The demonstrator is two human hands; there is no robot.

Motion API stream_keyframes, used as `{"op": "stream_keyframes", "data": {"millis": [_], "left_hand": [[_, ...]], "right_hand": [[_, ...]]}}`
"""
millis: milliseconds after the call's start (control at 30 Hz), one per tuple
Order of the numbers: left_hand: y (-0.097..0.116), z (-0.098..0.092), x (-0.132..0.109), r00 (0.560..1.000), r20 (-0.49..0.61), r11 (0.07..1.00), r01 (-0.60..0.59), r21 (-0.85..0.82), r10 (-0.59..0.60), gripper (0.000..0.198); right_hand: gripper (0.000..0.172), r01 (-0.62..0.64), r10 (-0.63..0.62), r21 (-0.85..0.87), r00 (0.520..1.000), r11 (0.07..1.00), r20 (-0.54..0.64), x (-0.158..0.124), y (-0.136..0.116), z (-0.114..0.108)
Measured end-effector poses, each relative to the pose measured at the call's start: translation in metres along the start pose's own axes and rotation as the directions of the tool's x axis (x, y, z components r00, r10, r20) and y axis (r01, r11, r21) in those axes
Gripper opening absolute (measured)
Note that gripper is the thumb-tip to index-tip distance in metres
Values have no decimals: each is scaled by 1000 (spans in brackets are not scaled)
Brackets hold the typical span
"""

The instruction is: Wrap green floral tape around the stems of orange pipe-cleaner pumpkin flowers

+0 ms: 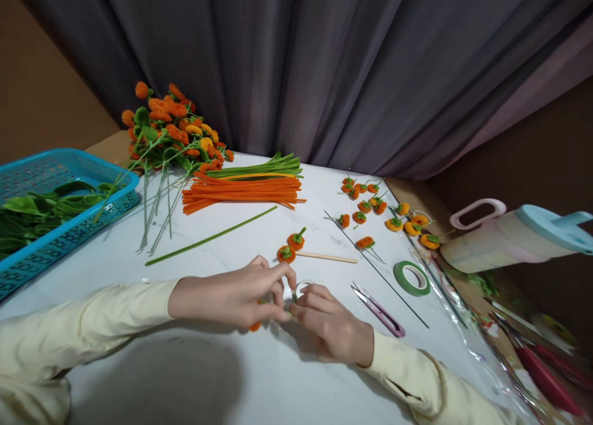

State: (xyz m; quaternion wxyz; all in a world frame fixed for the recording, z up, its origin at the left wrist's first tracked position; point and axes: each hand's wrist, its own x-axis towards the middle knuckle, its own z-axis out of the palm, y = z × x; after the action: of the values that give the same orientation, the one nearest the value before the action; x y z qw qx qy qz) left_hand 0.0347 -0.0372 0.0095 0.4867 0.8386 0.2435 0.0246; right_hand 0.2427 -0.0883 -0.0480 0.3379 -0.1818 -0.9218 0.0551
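Note:
My left hand (241,294) is closed, with bits of an orange fuzzy flower (254,327) showing under its fingers. Most of that flower is hidden. Facing it, my right hand (331,326) pinches a thin green strand that curves up in a small loop (303,283) between the hands. The fingertips of both hands nearly meet. Just beyond them lie two orange flower heads with green backs (286,254), beside a thin wooden stick (327,257). Pink-handled thread snips (378,311) rest to the right of my right hand.
Orange pipe cleaners (243,190), green pipe cleaners (273,165) and finished flowers (167,119) lie at the back. A blue basket (69,227) of leaves stands left. Rightward are loose flower heads (359,217), green tape (411,278), a dark wire (380,270), a tumbler (500,236) and red-handled pliers (546,375).

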Motion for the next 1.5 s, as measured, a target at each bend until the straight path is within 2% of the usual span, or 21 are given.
{"op": "stream_keyframes", "data": {"millis": [67,167,300,433,533,633,700,800,867,933,1033,1133,1267,1333,1433,1500], "left_hand": [[4,0,-2,997,-31,978,-62,199,70,16],[4,2,-3,985,-28,917,-149,370,171,15],[1,6,-3,971,-48,870,-187,456,234,17],[1,8,-4,959,-66,845,-210,493,277,21],[2,6,-4,973,-72,897,-174,407,221,22],[4,2,-3,995,-20,987,-95,130,98,23],[4,1,-2,999,17,998,-46,48,46,20],[5,2,0,999,-34,970,-32,240,41,8],[4,5,-1,990,-71,915,-85,394,123,6],[3,6,-2,975,-52,871,-167,462,215,8],[2,6,-2,967,-14,873,-224,434,255,18],[2,4,-2,978,-21,901,-185,392,210,14],[2,6,-2,982,-1,893,-174,415,191,9],[1,7,-2,983,14,897,-174,407,184,15],[-2,7,-3,996,-9,964,-88,251,93,16],[-7,7,-1,1000,8,1000,18,-3,-18,19]], "right_hand": [[25,-80,81,89,997,993,-7,-2,1,1],[28,-116,119,151,993,982,-12,-3,1,5],[35,-158,176,203,982,966,-74,-4,2,10],[40,-129,158,213,979,969,-126,-5,3,14],[35,-124,139,179,988,976,-74,-6,2,12],[27,-61,61,100,998,993,3,-6,-1,9],[24,-17,16,59,1000,998,6,-6,-2,7],[24,-47,49,56,998,997,-37,-5,-1,8],[24,-52,55,54,997,997,-57,-5,-1,9],[24,-40,41,24,998,999,-54,-5,0,9],[19,-19,18,-39,999,999,-26,-5,0,7],[19,-19,17,-68,1000,997,-24,-6,0,7],[19,-35,33,-72,999,997,-26,-7,1,7],[19,-5,6,-108,1000,994,9,-6,0,7],[16,123,-118,-205,992,971,36,-3,-1,7],[15,220,-216,-274,975,936,45,-2,-3,7]]}}
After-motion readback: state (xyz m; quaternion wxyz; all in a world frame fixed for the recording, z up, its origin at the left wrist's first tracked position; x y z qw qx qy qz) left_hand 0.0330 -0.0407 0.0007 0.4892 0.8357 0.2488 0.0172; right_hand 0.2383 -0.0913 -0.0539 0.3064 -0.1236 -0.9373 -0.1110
